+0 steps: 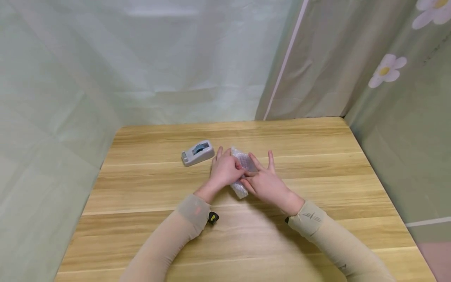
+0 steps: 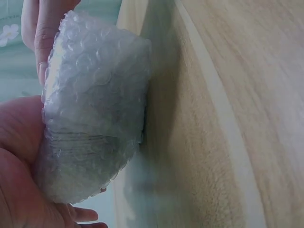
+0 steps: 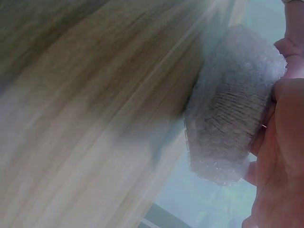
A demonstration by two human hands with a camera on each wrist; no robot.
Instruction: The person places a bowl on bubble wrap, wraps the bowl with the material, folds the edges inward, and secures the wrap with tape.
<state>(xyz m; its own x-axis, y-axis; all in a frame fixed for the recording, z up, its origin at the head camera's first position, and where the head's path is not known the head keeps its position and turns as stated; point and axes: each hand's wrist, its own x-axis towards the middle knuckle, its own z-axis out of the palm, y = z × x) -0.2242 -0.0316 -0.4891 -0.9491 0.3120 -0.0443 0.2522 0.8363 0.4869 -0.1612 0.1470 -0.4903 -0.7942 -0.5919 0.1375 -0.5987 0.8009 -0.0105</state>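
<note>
A small block-shaped bundle in clear bubble wrap [image 1: 240,190] lies slanted under both hands at the middle of the wooden table. Dark, fine lines show through the wrap in the left wrist view, but the contents are veiled. My left hand [image 1: 224,171] holds the bundle along its left side, thumb side toward the middle. From the right, my right hand [image 1: 269,185] lays its thumb and fingers on the top, two of them stretched out and spread. The fingertips of both hands meet over the wrap. In the right wrist view, the bundle [image 3: 232,104] stands beside the right palm.
A grey tape dispenser [image 1: 198,153] with a blue roll core sits just left of the hands. The wooden table [image 1: 148,231] reaches back to a pale curtain [image 1: 197,70], with another flowered curtain [image 1: 394,117] at the right.
</note>
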